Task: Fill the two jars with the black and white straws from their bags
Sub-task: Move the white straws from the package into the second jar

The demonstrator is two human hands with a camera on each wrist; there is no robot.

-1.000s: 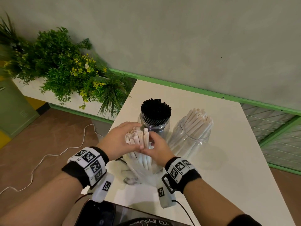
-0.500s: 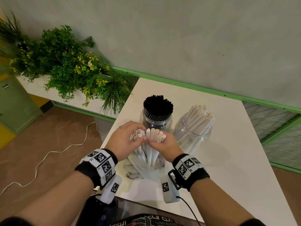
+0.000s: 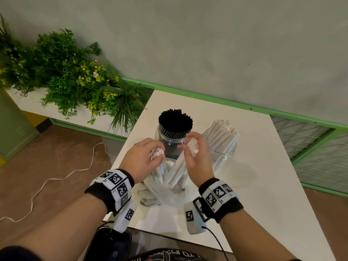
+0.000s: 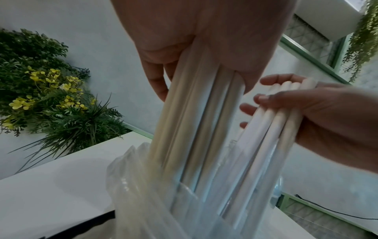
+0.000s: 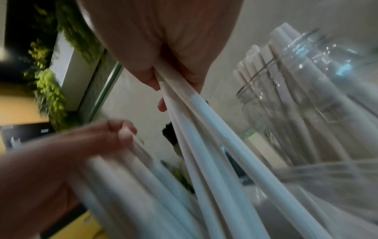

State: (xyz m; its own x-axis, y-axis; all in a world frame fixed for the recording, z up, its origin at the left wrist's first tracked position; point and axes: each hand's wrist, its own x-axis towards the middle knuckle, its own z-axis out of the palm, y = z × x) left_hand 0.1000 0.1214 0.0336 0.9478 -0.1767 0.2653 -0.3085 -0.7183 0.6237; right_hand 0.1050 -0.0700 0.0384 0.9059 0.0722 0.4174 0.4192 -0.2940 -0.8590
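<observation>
I am curling my right hand (image 3: 197,157) round a few white paper straws (image 3: 178,166) rising from the clear plastic bag (image 3: 165,194), my left hand (image 3: 143,159) gripping the rest, lifting straight toward the clear glass jar (image 3: 224,153).

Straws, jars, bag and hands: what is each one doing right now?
Left hand: grips a bunch of white straws.
Right hand: holds a smaller bunch, tilted toward the jars.
White straws: lower ends in the bag.
Plastic bag: open, crumpled on the table.
Black-straw jar: upright, packed full.
White-straw jar: upright, partly filled, straws leaning.
</observation>
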